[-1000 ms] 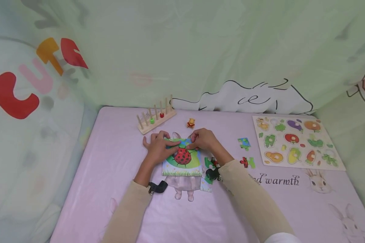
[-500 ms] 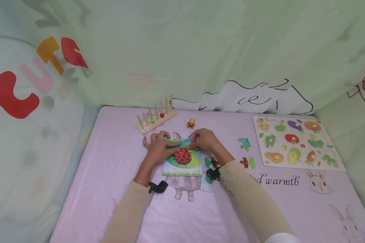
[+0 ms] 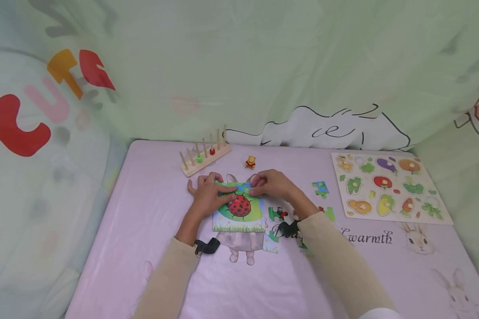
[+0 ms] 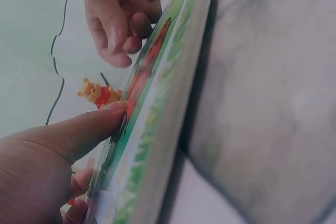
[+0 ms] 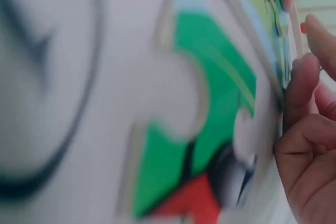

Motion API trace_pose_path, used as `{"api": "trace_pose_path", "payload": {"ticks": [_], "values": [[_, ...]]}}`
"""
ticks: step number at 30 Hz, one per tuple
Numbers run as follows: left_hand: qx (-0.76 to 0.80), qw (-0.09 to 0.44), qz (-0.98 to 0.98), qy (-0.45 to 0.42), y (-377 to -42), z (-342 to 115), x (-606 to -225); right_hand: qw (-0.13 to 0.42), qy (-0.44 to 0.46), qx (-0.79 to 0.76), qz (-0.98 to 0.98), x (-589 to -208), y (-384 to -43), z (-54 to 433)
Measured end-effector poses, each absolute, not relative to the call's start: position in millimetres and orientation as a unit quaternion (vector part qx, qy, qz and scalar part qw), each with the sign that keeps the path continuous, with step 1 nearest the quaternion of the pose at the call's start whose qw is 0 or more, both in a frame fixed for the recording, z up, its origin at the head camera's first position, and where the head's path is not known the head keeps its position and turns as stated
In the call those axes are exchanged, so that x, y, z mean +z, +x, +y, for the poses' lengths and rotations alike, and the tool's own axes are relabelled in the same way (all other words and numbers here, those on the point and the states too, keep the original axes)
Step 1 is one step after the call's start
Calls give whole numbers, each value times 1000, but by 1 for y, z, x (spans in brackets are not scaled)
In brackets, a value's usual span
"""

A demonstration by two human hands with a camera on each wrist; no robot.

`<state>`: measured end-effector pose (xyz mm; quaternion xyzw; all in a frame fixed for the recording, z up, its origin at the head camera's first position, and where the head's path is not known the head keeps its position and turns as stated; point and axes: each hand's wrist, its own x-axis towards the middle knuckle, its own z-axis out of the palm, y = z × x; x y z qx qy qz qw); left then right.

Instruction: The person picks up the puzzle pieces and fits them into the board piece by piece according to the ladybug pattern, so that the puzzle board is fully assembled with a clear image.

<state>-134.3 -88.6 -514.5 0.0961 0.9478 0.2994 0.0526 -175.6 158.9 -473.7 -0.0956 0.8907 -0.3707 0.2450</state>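
A jigsaw board [image 3: 239,221] with a ladybird picture lies on the pink cloth between both hands. My left hand [image 3: 207,197] rests over its upper left, the thumb pressing on the picture in the left wrist view and other fingers at the edge. My right hand [image 3: 274,184] is at the upper right corner, its fingers loosely bent with nothing seen between thumb and forefinger. From the left wrist view, this right hand [image 4: 118,19] appears just above or beside the far edge; contact is unclear. A green-and-red puzzle piece [image 5: 220,72] lies close to the right wrist camera.
Loose puzzle pieces lie right of the board, including a blue-green one [image 3: 320,188] and a pale one [image 3: 270,243]. A wooden peg stand [image 3: 205,160] and a small bear figure [image 3: 250,162] stand behind. At right lies a vegetable puzzle board [image 3: 391,186].
My right hand and forearm have shifted slightly right, and its thumb has drawn back from the picture. The left hand and the ladybird board stay in place.
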Motion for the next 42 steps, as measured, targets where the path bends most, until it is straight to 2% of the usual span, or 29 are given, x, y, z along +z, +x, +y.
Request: {"api": "trace_pose_path", "payload": {"ticks": [15,24,30,42], "values": [[306,54,946,95,-133,-87,-512,182,-76,-333,922,-446,-162,227],[302,58,947,94,-132,-88,-513,145,-37,-286,946,-445,-151,281],[295,56,948,109,-133,-89,-513,145,-15,-265,953,-444,-148,304],[296,5,935,197,-135,-92,-519,155,8,-260,953,-456,-148,325]]}}
